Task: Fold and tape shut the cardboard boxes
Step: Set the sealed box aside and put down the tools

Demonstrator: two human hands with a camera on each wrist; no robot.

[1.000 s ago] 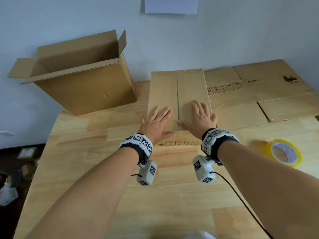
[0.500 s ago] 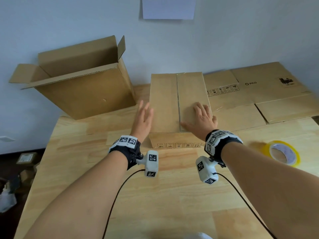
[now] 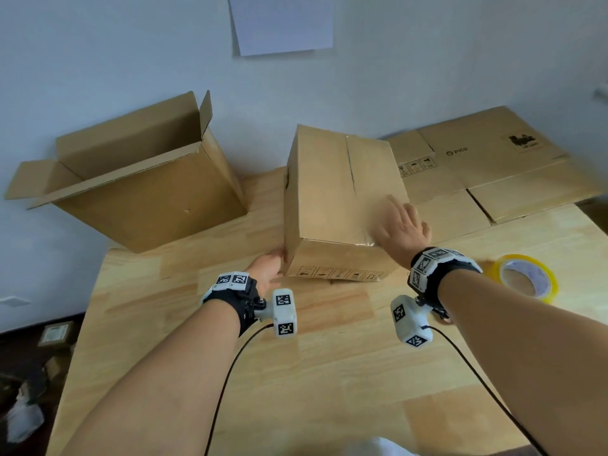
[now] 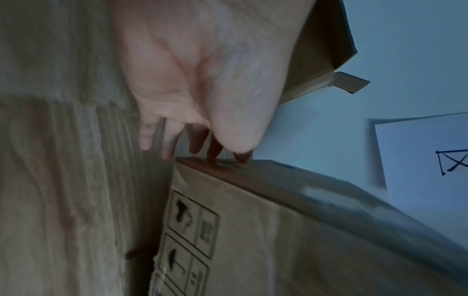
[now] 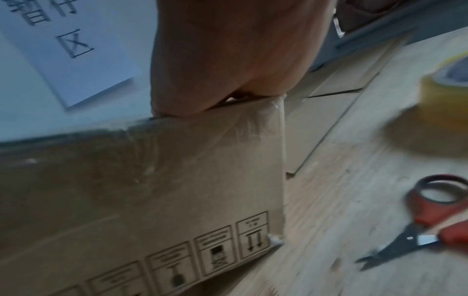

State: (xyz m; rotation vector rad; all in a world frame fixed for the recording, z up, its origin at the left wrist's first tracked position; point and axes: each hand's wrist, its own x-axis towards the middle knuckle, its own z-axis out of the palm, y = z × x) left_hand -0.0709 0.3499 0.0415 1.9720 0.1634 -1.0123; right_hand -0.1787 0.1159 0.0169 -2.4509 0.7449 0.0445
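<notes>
Cardboard box (image 3: 332,199), flaps folded shut, sits tilted on the wooden table (image 3: 329,373) between both hands. Right hand (image 3: 399,225) lies flat, fingers straight, on its top near corner. Left hand (image 3: 268,269) touches the box's left side with straight fingers, gripping nothing. Tape roll (image 3: 526,278) and red-handled scissors (image 5: 430,220) lie right; 1 open box (image 3: 131,179) stands left.

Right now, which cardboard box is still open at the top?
The big box on the left, by the wall. Its flaps stick up and out. The middle box, under both hands, has its flaps folded shut; the cardboard on the right lies flat.
</notes>
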